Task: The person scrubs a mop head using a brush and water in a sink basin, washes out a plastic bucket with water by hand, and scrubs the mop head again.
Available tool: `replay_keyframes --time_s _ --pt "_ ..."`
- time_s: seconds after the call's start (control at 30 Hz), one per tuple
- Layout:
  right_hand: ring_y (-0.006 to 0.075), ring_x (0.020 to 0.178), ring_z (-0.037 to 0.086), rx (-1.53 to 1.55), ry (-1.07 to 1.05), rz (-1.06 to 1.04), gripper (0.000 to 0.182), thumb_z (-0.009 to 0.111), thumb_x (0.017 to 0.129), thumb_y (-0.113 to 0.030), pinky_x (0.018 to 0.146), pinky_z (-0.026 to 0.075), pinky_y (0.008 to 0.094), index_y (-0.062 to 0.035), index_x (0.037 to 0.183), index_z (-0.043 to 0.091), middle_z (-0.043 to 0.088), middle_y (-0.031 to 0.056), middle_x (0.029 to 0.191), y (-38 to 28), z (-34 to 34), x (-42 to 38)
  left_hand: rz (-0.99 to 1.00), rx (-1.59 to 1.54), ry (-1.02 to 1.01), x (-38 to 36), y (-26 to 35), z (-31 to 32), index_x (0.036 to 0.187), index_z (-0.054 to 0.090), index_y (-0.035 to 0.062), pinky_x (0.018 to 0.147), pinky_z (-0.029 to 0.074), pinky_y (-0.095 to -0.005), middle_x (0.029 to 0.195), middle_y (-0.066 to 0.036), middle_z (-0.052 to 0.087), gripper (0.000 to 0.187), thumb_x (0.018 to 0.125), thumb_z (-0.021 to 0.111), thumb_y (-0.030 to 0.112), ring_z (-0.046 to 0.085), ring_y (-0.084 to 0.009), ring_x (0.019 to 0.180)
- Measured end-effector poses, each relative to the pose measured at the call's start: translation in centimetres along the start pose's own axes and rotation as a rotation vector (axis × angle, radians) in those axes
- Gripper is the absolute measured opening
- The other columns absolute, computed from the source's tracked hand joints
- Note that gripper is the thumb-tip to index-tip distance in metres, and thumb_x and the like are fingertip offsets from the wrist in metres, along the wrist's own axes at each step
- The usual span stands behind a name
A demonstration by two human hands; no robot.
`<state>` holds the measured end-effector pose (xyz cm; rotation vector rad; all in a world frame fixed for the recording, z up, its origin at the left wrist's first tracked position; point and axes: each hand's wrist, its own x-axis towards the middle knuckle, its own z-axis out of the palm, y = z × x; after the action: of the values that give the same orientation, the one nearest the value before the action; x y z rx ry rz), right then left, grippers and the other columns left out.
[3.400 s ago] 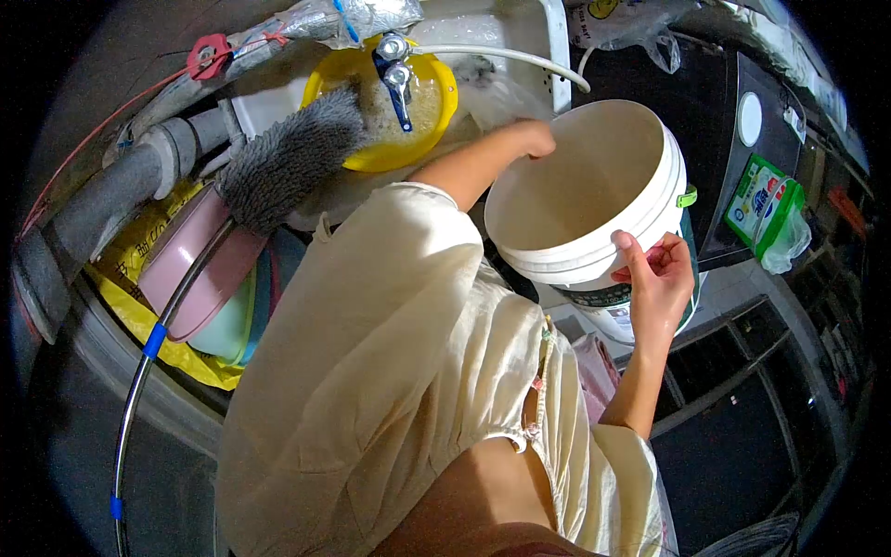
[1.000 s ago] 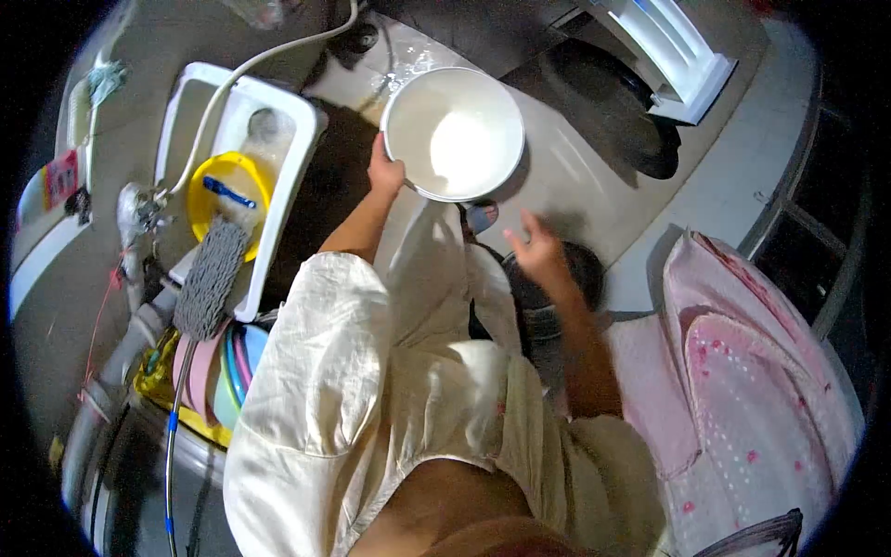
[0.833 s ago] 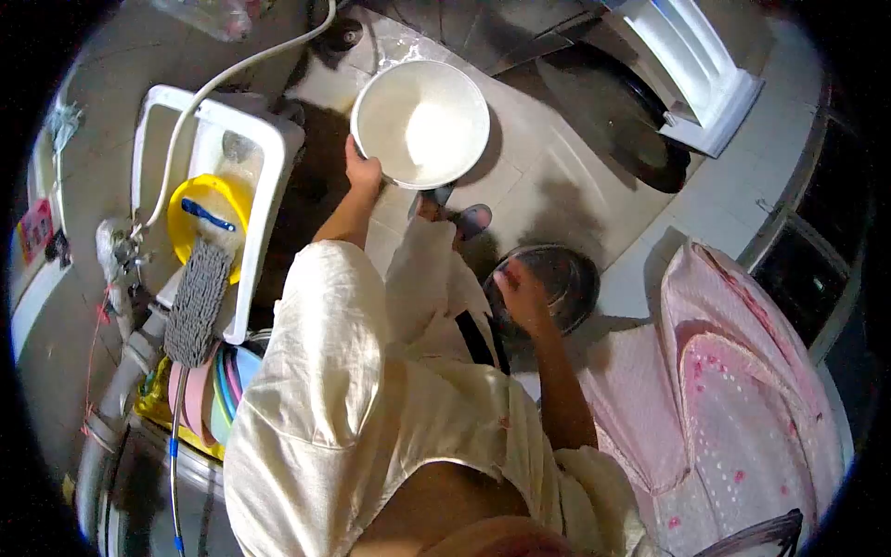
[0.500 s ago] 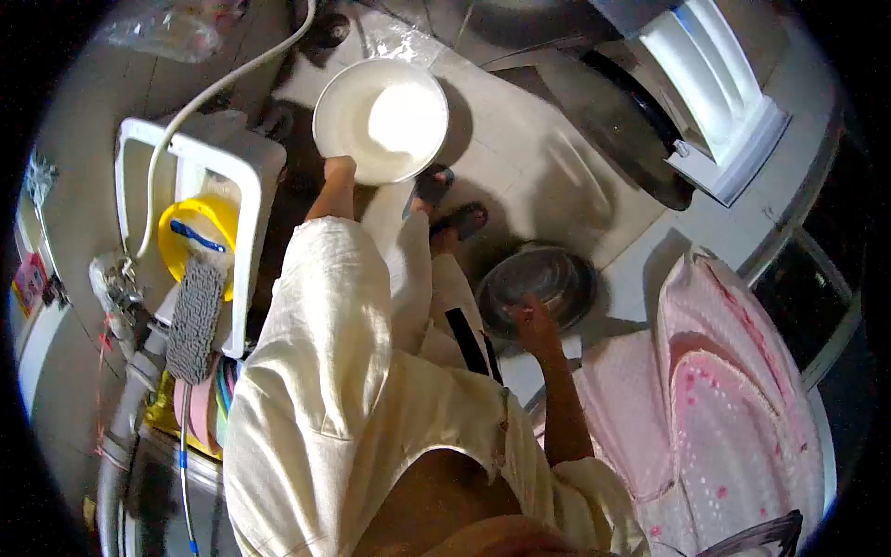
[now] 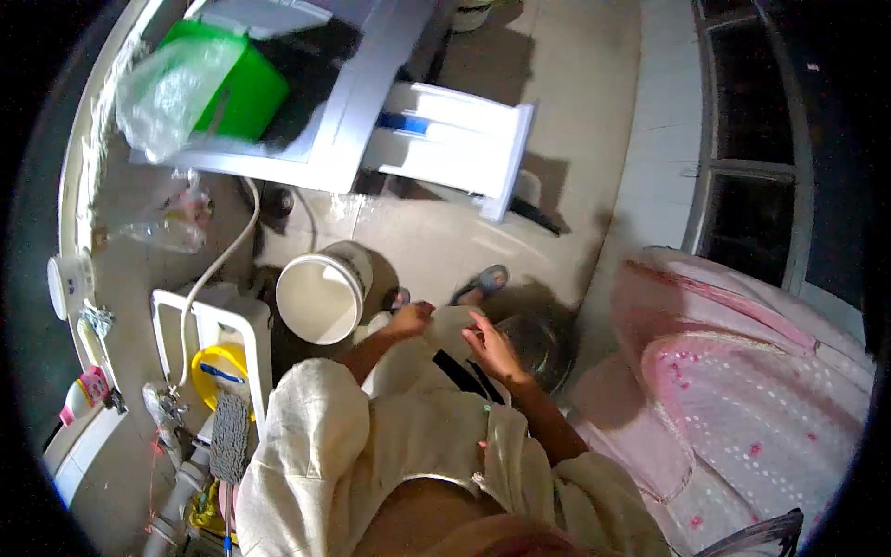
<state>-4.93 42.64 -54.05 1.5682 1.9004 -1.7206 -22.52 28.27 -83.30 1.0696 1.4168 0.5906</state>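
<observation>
My left hand (image 5: 406, 320) is above my trouser leg, to the right of the white bucket (image 5: 320, 295) and apart from it. Its fingers are loosely bent, with nothing visible in them. Its fingertips are partly blurred. The bucket is on the floor, its round opening facing me. Farther right, my right hand (image 5: 494, 349) hangs with its fingers spread and holds nothing. Behind it, on the floor, is a dark round basin (image 5: 548, 351), partly covered by my hand and forearm. My sandalled feet (image 5: 489, 278) show just beyond my hands.
To the left, a white plastic tub (image 5: 263, 320) holds a yellow bowl (image 5: 239, 357) and a grey fluffy brush (image 5: 230, 438) leans there. A green bin (image 5: 246, 97) and a white ribbed panel (image 5: 455, 139) are ahead. Pink dotted fabric (image 5: 752, 408) hangs at right.
My left hand has left the bucket's rim and come closer to my body. My right hand has lifted from over the basin and moved left. The view has swung up, showing the green bin.
</observation>
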Motion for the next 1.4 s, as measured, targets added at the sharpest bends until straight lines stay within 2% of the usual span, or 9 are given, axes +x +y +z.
replay_keyframes --time_s 0.1,0.37,0.47,0.67,0.8,0.97,1.1,1.3,1.4 --pt "0.0302 0.095 0.063 0.023 0.015 -0.073 0.051 0.053 0.093 -0.038 0.083 0.047 0.0364 -0.0048 0.132 0.046 0.063 0.0172 0.11 3.7 -6.7 0.6 0.013 -0.062 -0.21 1.8 17.0 0.2 0.116 0.058 0.0024 0.074 0.05 -0.0408 0.096 -0.018 0.066 0.042 0.08 0.061 0.023 0.065 -0.0329 0.08" --pt "0.0231 0.089 0.063 -0.042 0.145 -0.076 0.035 0.056 0.092 -0.026 0.078 0.049 0.033 -0.0008 0.117 0.056 0.065 0.0155 0.1 10.6 -30.8 5.4 0.054 -0.114 0.248 14.5 39.9 -0.3 0.122 0.052 0.0041 0.07 0.052 -0.0356 0.103 -0.019 0.064 0.039 0.085 0.06 0.009 0.065 -0.0257 0.076" --pt "0.0207 0.083 0.064 -0.148 0.279 -0.199 0.033 0.056 0.092 -0.026 0.076 0.05 0.0324 -0.0008 0.114 0.058 0.067 0.0131 0.093 6.5 -39.1 9.9 0.124 0.089 0.416 18.9 40.4 0.5 0.122 0.052 0.0055 0.074 0.05 -0.0418 0.106 -0.022 0.06 0.042 0.082 0.063 0.009 0.062 -0.0334 0.086" --pt "0.0208 0.082 0.065 -0.091 0.092 -0.403 0.036 0.056 0.093 -0.03 0.075 0.05 0.0321 -0.0016 0.115 0.058 0.068 0.0115 0.092 -5.6 -47.9 22.8 -0.248 0.611 0.454 22.7 41.3 0.6 0.133 0.042 0.0121 0.09 0.043 -0.0511 0.128 -0.025 0.045 0.059 0.08 0.066 0.026 0.048 -0.0437 0.112" --pt "0.0181 0.077 0.066 0.055 -0.034 -0.347 0.036 0.056 0.093 -0.03 0.073 0.05 0.0311 0.0 0.113 0.059 0.068 0.0113 0.092 -8.5 -51.0 30.4 -0.491 0.431 0.468 25.4 40.6 0.3 0.135 0.041 0.0142 0.087 0.046 -0.0504 0.129 -0.024 0.045 0.061 0.08 0.065 0.029 0.048 -0.0425 0.113" --pt "0.0172 0.073 0.065 -0.097 -0.145 0.037 0.035 0.059 0.09 -0.032 0.062 0.05 0.0302 0.0003 0.104 0.061 0.067 0.0077 0.086 -0.2 -57.9 38.2 -0.509 0.393 0.643 28.2 41.1 0.9 0.132 0.045 0.0131 0.093 0.039 -0.0539 0.135 -0.024 0.043 0.061 0.078 0.067 0.03 0.044 -0.0414 0.12" --pt "0.0241 0.086 0.065 0.008 -0.07 0.528 0.043 0.051 0.095 -0.035 0.074 0.052 0.0334 -0.0014 0.122 0.049 0.065 0.0137 0.104 3.8 -64.2 38.5 -0.641 0.259 0.706 30.4 42.4 -0.4 0.129 0.048 0.0114 0.097 0.034 -0.0542 0.137 -0.022 0.042 0.058 0.078 0.067 0.03 0.039 -0.0388 0.127" --pt "0.0307 0.102 0.061 0.109 -0.089 0.687 0.055 0.049 0.095 -0.041 0.084 0.052 0.0435 0.0007 0.131 0.042 0.056 0.0171 0.123 6.0 -73.5 45.7 -0.816 0.271 0.779 33.0 39.6 0.9 0.126 0.053 0.0121 0.09 0.038 -0.0551 0.132 -0.019 0.05 0.052 0.08 0.063 0.035 0.051 -0.0354 0.116" --pt "0.03 0.097 0.063 0.321 -0.158 0.54 0.047 0.05 0.094 -0.039 0.079 0.054 0.0412 0.0 0.12 0.049 0.061 0.0162 0.113 3.2 -76.2 53.6 -1.096 0.185 0.419 33.8 43.8 -2.1 0.129 0.05 0.0126 0.093 0.034 -0.0553 0.128 -0.018 0.053 0.053 0.081 0.061 0.033 0.051 -0.0346 0.115"
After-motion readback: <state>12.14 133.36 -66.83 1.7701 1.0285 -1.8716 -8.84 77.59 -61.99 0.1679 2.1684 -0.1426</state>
